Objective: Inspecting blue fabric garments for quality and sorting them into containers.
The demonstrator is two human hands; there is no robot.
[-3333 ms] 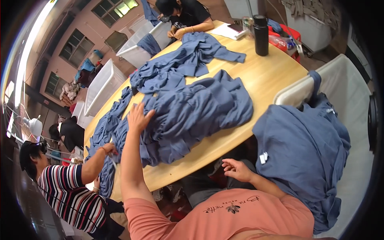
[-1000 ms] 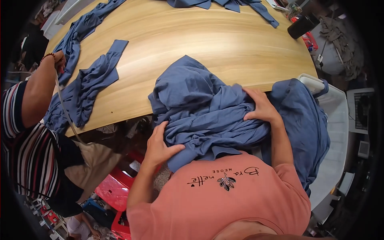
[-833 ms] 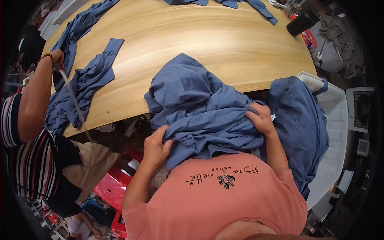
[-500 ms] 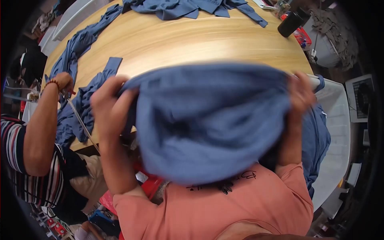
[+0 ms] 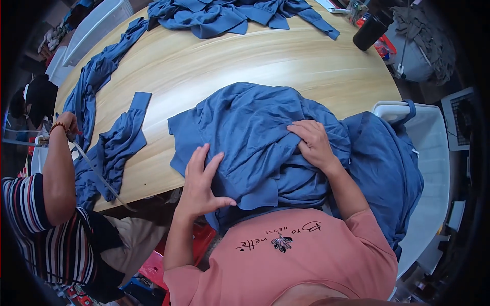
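Observation:
A crumpled blue knit garment point(image 5: 250, 132) with ribbed bands lies on the near edge of the wooden table, in front of my body. My left hand point(image 5: 203, 179) rests at its left part, open, with fingers spread and thumb held apart. On the garment's right part, my right hand point(image 5: 312, 145) has curled fingers and thumb closed on a fold of the cloth. Beside it on the right, more blue cloth point(image 5: 380, 158) hangs over the rim of a white bin point(image 5: 426, 168).
At left, a person in a striped shirt point(image 5: 46, 224) has a hand point(image 5: 67, 123) by a thin pale strip point(image 5: 97, 171). Blue garments point(image 5: 219, 18) lie along the table's far edge; another blue piece point(image 5: 120, 148) is at left. A black cylindrical container point(image 5: 371, 31) stands at far right.
The garment was held up and stretched between both hands, blurred by motion. It now lies on the table; the left hand has let go and spread, and the right hand has moved inward and down.

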